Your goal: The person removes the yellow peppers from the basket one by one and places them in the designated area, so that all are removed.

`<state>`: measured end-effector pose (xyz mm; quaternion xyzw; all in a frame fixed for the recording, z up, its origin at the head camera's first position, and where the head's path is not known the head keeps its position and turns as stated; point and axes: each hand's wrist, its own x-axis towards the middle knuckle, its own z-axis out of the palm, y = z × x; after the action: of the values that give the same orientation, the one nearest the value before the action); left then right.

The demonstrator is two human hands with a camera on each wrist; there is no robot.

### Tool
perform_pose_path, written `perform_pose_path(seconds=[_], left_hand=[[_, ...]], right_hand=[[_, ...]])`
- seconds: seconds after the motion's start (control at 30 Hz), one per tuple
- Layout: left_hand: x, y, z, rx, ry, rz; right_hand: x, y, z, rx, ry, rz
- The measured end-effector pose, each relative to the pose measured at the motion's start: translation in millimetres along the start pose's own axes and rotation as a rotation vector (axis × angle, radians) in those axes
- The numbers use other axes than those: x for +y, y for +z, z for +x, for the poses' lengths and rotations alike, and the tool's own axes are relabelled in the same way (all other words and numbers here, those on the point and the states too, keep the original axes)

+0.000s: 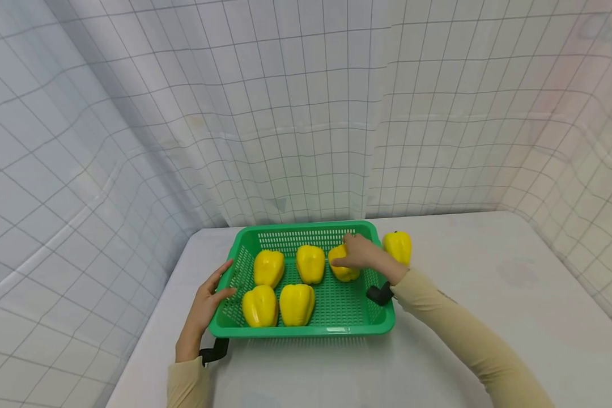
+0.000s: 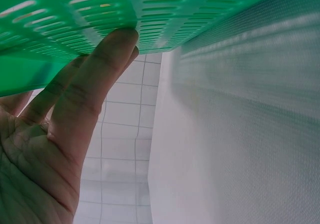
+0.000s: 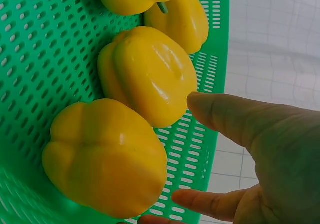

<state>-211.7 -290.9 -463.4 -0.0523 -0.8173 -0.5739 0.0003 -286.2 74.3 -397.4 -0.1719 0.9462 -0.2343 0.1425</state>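
A green plastic basket (image 1: 306, 333) with slotted walls holds several yellow bell peppers (image 1: 269, 268). At its left side, my left hand (image 1: 204, 303) holds the rim, thumb over the edge; in the left wrist view, the fingers (image 2: 82, 97) lie against the outer wall. My right hand (image 1: 359, 252) reaches over the back right corner, around a bell pepper (image 1: 345, 273) there. Its thumb and fingers are spread in the right wrist view, with a visible gap to that nearest pepper (image 3: 107, 159). The thumb tip overlaps the edge of another pepper (image 3: 150, 77); contact is unclear.
Another yellow bell pepper (image 1: 398, 247) stands on the white table (image 1: 489, 272), just outside the basket's right side and partly behind my right forearm. Grid-patterned white curtains (image 1: 306, 113) surround the table at the back and sides.
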Motion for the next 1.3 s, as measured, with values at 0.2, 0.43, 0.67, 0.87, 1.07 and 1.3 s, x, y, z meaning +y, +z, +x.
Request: perform_pose_path(seconds=[0.2, 0.43, 0.67, 0.87, 1.07, 1.3], left_hand=[[-1.2, -0.7, 1.2, -0.008, 0.021, -0.011], [-0.1, -0.8, 0.3, -0.008, 0.014, -0.012], [-0.6, -0.5, 0.3, -0.011, 0.006, -0.015], [-0.3, 0.2, -0.4, -0.009, 0.002, -0.024], [-0.4, 0.9, 0.0, -0.013, 0.006, -0.038], [-0.9, 0.5, -0.8, -0.008, 0.016, -0.020]], right_hand=[[-0.4, 1.2, 7.4, -0.015, 0.033, 0.003], [-2.5, 5.9, 15.3, -0.043, 0.096, 0.014], [0.2, 11.2, 21.7, -0.049, 0.128, 0.009], [2.2, 14.2, 26.4, -0.060, 0.141, -0.017], [4.4, 16.0, 27.9, -0.057, 0.137, -0.037], [5.8, 18.7, 29.5, -0.061, 0.139, -0.019]])
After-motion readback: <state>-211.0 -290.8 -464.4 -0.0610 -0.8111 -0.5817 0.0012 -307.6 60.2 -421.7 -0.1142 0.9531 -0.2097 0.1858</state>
